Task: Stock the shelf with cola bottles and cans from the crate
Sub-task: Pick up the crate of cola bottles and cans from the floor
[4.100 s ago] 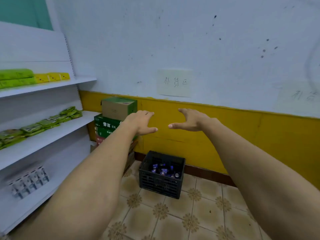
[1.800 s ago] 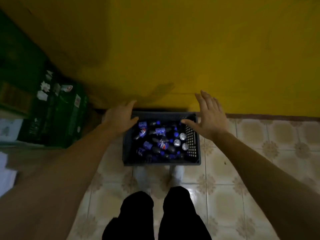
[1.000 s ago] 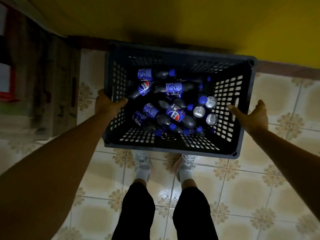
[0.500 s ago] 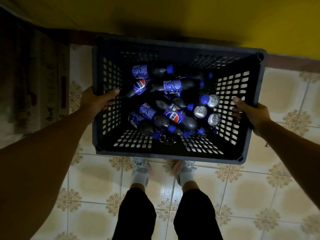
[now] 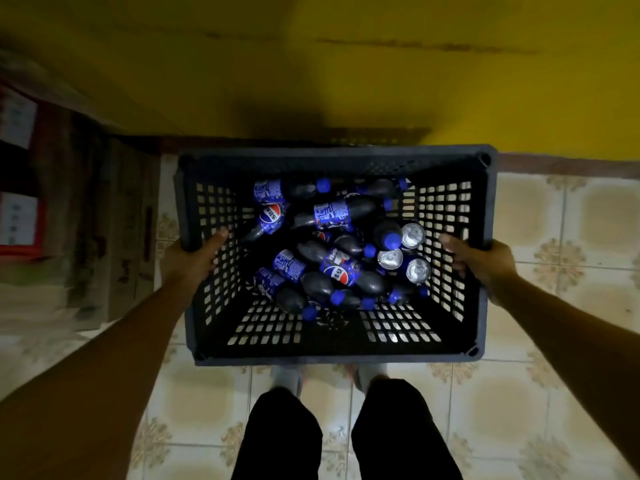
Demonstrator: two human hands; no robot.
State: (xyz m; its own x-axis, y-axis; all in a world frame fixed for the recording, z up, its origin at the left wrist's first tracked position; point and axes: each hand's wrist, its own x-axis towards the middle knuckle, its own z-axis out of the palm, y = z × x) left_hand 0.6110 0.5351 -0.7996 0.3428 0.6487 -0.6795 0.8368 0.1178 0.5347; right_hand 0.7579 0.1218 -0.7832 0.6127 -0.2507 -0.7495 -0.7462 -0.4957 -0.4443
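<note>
A dark plastic crate (image 5: 332, 356) with slotted walls fills the middle of the head view. Several cola bottles (image 5: 341, 270) with blue labels and blue caps lie jumbled inside it. Three silver-topped cans (image 5: 390, 258) stand upright against its right wall. My left hand (image 5: 194, 256) grips the crate's left rim, thumb over the top edge. My right hand (image 5: 479, 259) grips the right rim the same way. The shelf is out of view.
A yellow wall (image 5: 346, 64) with a brown skirting stands just beyond the crate. Stacked cardboard boxes (image 5: 104, 230) sit close on the left. Patterned floor tiles (image 5: 554, 341) spread to the right and below. My legs (image 5: 343, 431) and shoes show under the crate.
Both hands went from reaching in the air to closing on the crate's side rims. The view now shakes slightly and the crate sits a little lower in frame.
</note>
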